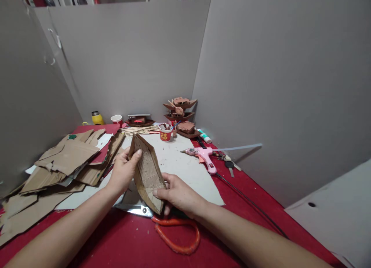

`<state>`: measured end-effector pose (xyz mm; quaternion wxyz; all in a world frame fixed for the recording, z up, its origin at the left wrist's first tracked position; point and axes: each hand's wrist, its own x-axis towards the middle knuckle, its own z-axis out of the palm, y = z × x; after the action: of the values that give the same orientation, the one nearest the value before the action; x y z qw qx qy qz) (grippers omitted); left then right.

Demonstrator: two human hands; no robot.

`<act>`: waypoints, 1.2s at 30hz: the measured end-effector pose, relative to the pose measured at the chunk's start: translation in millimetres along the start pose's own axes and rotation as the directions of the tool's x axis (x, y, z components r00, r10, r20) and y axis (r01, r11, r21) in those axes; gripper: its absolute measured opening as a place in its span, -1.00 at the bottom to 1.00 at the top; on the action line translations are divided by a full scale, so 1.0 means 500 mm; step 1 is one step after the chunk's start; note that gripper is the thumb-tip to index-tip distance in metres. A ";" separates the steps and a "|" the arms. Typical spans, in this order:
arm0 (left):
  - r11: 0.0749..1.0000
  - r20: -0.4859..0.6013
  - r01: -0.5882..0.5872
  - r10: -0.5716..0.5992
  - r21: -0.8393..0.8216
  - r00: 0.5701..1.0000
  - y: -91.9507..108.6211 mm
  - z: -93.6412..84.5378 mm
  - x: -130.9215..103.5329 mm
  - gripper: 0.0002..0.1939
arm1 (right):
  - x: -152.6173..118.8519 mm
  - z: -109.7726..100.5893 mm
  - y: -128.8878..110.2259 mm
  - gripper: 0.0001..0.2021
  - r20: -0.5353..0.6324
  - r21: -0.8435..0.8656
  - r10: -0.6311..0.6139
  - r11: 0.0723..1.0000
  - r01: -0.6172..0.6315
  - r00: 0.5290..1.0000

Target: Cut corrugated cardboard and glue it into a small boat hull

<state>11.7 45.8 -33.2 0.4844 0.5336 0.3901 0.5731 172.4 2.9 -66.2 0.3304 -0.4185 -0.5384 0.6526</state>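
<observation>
Between my two hands is a cardboard boat hull [148, 175], tilted so that its hollow inside faces me. My left hand [124, 169] grips it near the upper left end, thumb on the rim. My right hand [176, 194] pinches the lower right end, with the thumb pressed inside. Below the hull lie scissors [176, 237] with red handles, their metal blades partly hidden by it. A pink hot glue gun [206, 156] rests to the right with a long glue stick poking out of its back.
Torn cardboard pieces [72, 156] pile up at the left. Brown model boats [179, 115] stack at the back, near a red paper cup [165, 132] and thin wooden sticks [139, 130]. A yellow bottle [97, 118] stands behind. Keys [229, 165] lie beside the glue gun; grey panels enclose the table.
</observation>
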 end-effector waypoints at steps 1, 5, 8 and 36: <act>1.000 0.003 0.009 -0.009 -0.002 1.000 -0.001 -0.001 0.001 -0.63 | 0.000 0.000 0.000 -0.69 0.007 -0.008 0.007 1.000 -0.007 1.000; 1.000 -0.002 0.015 -0.015 0.006 1.000 -0.002 -0.001 0.001 -0.66 | -0.003 -0.005 -0.007 -0.72 0.011 -0.091 -0.057 0.994 0.057 0.998; 0.999 0.041 0.030 -0.031 0.032 0.999 0.002 0.006 -0.008 -0.66 | -0.007 -0.013 -0.022 -0.72 -0.142 -0.264 -0.301 0.930 0.257 0.943; 0.784 0.287 -0.508 0.425 0.357 0.858 0.001 0.044 -0.087 -0.86 | -0.031 -0.036 -0.056 -0.90 -0.165 -0.445 -0.745 0.641 0.625 0.646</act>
<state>31.8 2.0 -40.0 0.2354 0.7575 0.3108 0.5235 194.9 2.5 -37.3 0.5624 -0.3341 -0.6996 0.2874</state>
